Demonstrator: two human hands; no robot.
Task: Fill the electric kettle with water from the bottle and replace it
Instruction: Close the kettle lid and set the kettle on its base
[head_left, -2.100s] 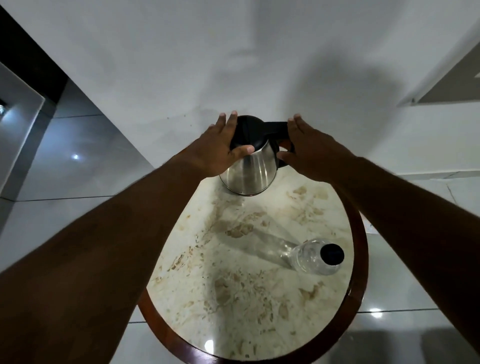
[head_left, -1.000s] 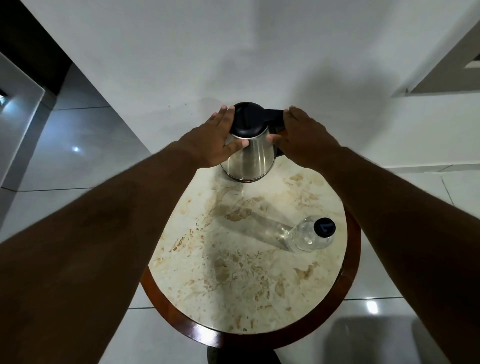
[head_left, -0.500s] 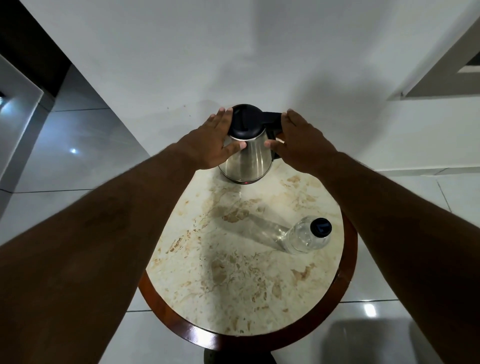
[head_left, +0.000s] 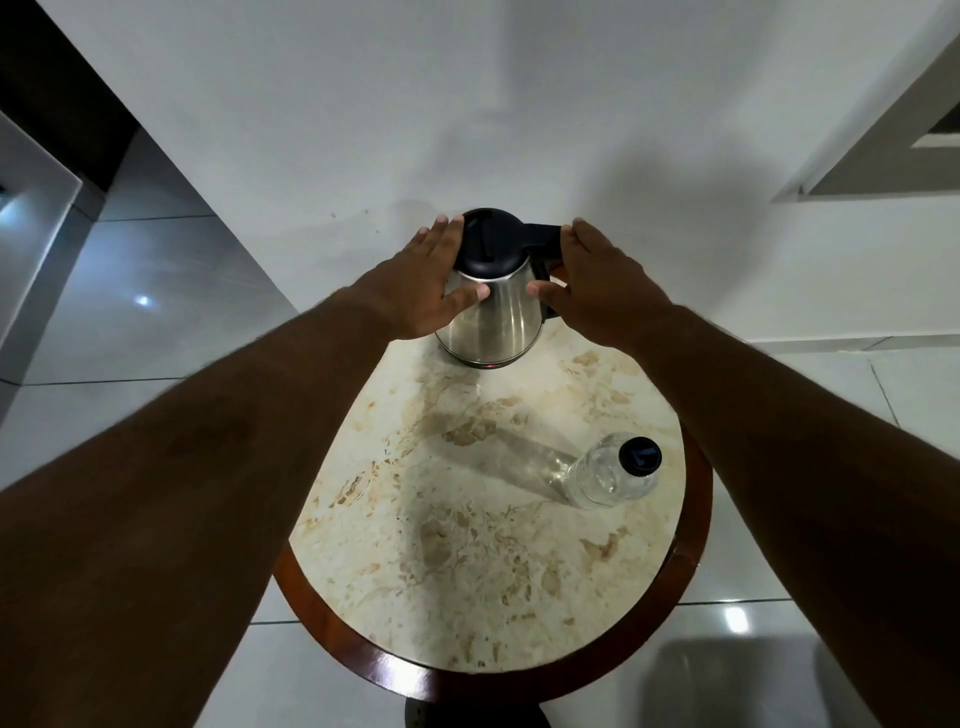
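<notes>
A steel electric kettle (head_left: 493, 322) with a closed black lid and a black handle stands upright at the far edge of a round marble table (head_left: 467, 561). My left hand (head_left: 426, 291) cups its left side, thumb on the steel body. My right hand (head_left: 597, 291) wraps the right side over the handle, thumb on the steel. A clear plastic bottle (head_left: 613, 473) with a black cap stands upright at the table's right side, apart from both hands.
The table has a dark wooden rim (head_left: 691, 571) and stands against a white wall (head_left: 467, 104). Glossy grey floor tiles (head_left: 156, 291) lie to the left and right. A recessed frame (head_left: 883, 156) is at the upper right.
The kettle and both hands have stayed in nearly the same grip at the table's far edge. The view has shifted slightly; the bottle has not moved.
</notes>
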